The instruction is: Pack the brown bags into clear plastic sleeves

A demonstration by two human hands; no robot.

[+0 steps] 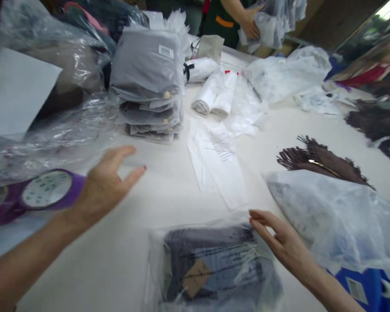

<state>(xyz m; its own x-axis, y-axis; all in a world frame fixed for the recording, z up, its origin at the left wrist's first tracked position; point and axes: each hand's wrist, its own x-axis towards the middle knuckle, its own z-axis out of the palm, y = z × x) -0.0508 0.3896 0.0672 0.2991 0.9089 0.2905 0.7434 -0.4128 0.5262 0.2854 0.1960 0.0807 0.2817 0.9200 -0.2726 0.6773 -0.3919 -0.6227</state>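
My left hand [108, 180] hovers open above the white table [169, 186], fingers spread and pointing toward a stack of bagged dark garments [147, 82]. My right hand [279, 240] lies open with its fingers stretched out, fingertips touching the top right edge of a clear plastic bag holding a folded dark garment with a brown tag [211, 268]. That bag lies flat at the near edge of the table, between my two arms.
A purple tape dispenser [42, 193] sits at left beside crumpled clear bags [52, 134]. Flat empty bags [219, 160] and rolls of bags [214, 93] lie mid-table. A brown fringed garment [321, 162] and a large plastic bag [338, 212] are at right. Another person's hand [250, 24] works at the far side.
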